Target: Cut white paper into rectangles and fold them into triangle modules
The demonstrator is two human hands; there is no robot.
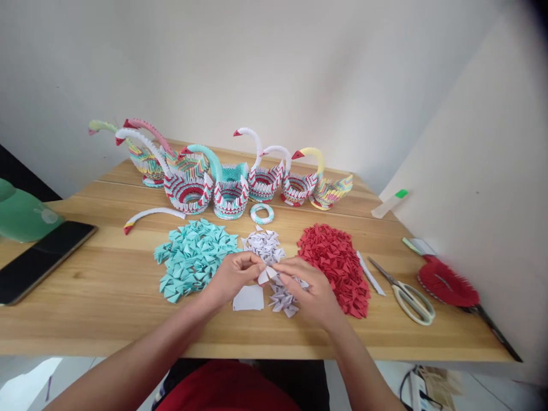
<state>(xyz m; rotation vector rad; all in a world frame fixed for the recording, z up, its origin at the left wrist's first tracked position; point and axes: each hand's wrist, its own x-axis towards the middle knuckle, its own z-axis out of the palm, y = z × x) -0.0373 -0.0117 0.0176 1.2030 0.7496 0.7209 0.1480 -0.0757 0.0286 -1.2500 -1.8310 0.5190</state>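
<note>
Between my two hands is a small folded piece of white paper, pinched by the fingertips at both its sides. My left hand grips its left edge, and my right hand grips the right. Just below lies a stack of white paper slips. Folded white paper triangles lie in a pile behind my hands, and more white triangles sit partly hidden under my right hand. A heap of turquoise triangles is to the left, a heap of red triangles to the right.
Several paper swans stand along the back. In front of them lie a paper ring and a loose white swan neck. Scissors and a red paper piece are at right; a phone and green container at left.
</note>
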